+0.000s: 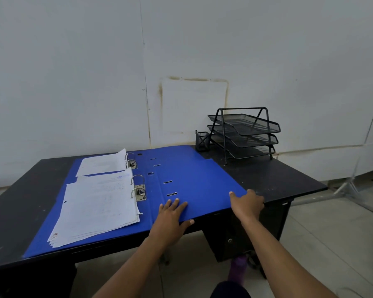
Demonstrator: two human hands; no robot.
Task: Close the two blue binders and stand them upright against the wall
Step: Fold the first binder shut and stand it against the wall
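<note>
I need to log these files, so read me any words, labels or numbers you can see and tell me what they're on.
Nothing here can be read.
Near binder's papers: faint handwriting and a bluish mark near the top, too blurred to read.
Far binder's papers: no text that can be made out.
Binder covers: plain blue, no label showing.
Tray rack: no sign showing.

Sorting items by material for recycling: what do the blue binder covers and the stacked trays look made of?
Near binder cover: probably plastic-coated board, smooth with a slight sheen, lying flat and stiff. Stacked trays: black wire mesh on a thin rod frame, likely painted metal.
</note>
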